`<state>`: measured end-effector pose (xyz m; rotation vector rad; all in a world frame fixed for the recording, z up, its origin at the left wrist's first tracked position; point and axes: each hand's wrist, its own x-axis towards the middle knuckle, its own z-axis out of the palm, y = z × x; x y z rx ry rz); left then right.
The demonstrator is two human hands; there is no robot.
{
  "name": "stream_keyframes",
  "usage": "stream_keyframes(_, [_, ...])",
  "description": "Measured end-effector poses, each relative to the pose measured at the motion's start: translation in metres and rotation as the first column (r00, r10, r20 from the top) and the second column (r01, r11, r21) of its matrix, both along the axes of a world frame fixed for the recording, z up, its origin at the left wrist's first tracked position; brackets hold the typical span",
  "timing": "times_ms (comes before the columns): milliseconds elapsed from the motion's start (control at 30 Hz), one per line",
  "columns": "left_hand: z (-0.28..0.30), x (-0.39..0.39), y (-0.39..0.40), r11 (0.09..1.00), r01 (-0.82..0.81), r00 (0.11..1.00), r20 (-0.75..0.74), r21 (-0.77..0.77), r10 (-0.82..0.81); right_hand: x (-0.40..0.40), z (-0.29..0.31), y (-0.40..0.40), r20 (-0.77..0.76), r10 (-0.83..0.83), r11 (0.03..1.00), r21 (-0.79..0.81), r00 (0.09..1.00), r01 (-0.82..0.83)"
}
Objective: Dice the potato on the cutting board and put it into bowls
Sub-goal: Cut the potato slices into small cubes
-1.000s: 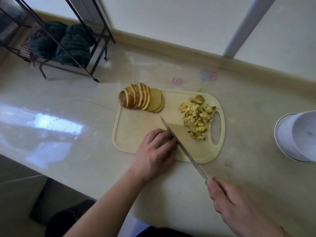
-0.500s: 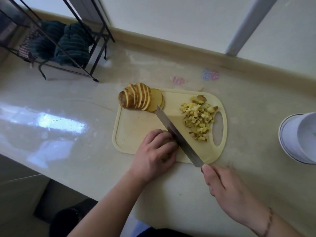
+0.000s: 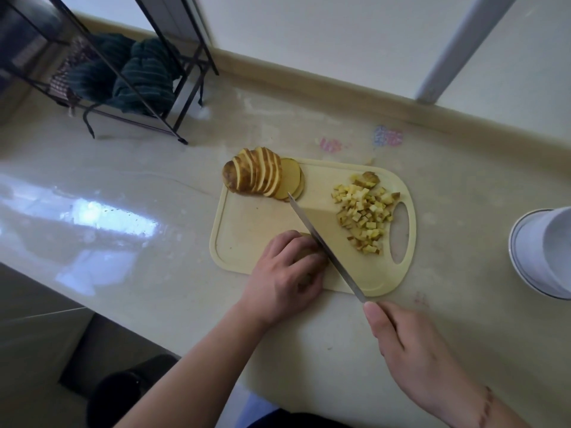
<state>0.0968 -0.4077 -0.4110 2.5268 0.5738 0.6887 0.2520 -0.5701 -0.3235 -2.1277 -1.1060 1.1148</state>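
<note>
A pale yellow cutting board [image 3: 256, 223] lies on the counter. A fanned row of potato slices [image 3: 262, 174] sits at its far left corner, and a pile of diced potato [image 3: 364, 216] lies near the handle hole. My left hand [image 3: 287, 276] curls over a small stack of potato slices [image 3: 306, 235] at the board's near edge, mostly hiding them. My right hand [image 3: 411, 356] grips the handle of a knife [image 3: 324, 245], whose blade runs diagonally across the board right beside my left fingers. A white bowl [image 3: 543, 251] stands at the right edge.
A black wire rack [image 3: 129, 72] holding dark striped cloths stands at the back left. The beige counter [image 3: 123, 180] runs along a wall with a raised ledge behind. The counter's front edge drops away at the lower left.
The knife blade has slid forward across the board from a low, drawn-back angle, its tip now near the potato slices. My left hand has stayed on the stack.
</note>
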Motion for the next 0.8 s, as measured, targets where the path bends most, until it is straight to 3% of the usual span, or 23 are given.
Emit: stream_keyframes(800, [-0.001, -0.001, 0.001, 1.0, -0.02, 0.999, 0.047, -0.013, 0.021, -0.008, 0.003, -0.027, -0.068, -0.011, 0.996, -0.087, 0.998, 0.005])
